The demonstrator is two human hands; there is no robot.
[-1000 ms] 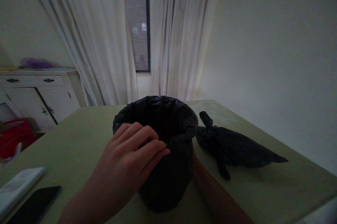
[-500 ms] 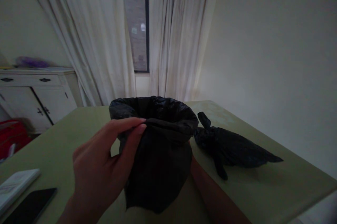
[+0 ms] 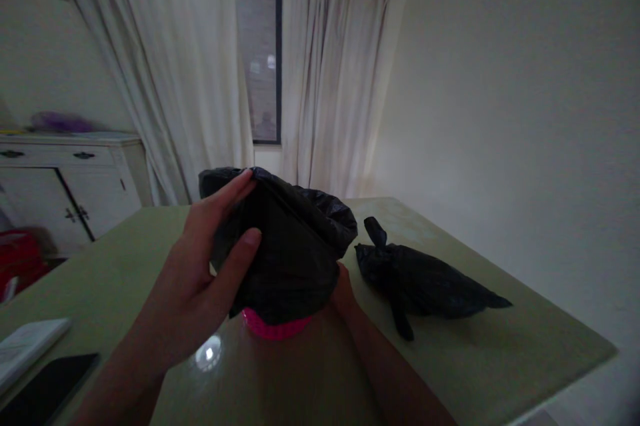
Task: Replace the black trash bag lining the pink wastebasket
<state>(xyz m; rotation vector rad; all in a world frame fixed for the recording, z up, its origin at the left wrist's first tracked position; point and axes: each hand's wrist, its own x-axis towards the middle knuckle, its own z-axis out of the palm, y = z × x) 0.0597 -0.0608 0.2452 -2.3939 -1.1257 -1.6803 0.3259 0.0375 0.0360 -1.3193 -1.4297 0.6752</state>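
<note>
A black plastic garbage bag (image 3: 285, 253) stands in front of me with its folded rim raised on the left. My left hand (image 3: 205, 253) grips that rim, fingers over the top edge and thumb pressed on the near side. Beneath the bag shows the lower part of a bright pink container (image 3: 275, 327), the rest of it covered. My right hand (image 3: 343, 287) is against the right side of the bag, low down; its fingers are hidden behind the plastic. Right of it lies a second black bag (image 3: 435, 279), knotted at one end.
The pale green table (image 3: 500, 359) reflects a light near my left wrist. A dark phone (image 3: 55, 383) and a white box (image 3: 30, 346) lie at its left edge. Beyond stand a white cabinet (image 3: 100, 179), a red bag (image 3: 20, 256) and curtains (image 3: 190, 79).
My left hand has raised the left side of the bag's rim. The bag's lower edge has come up, uncovering the pink container. The view has shifted slightly.
</note>
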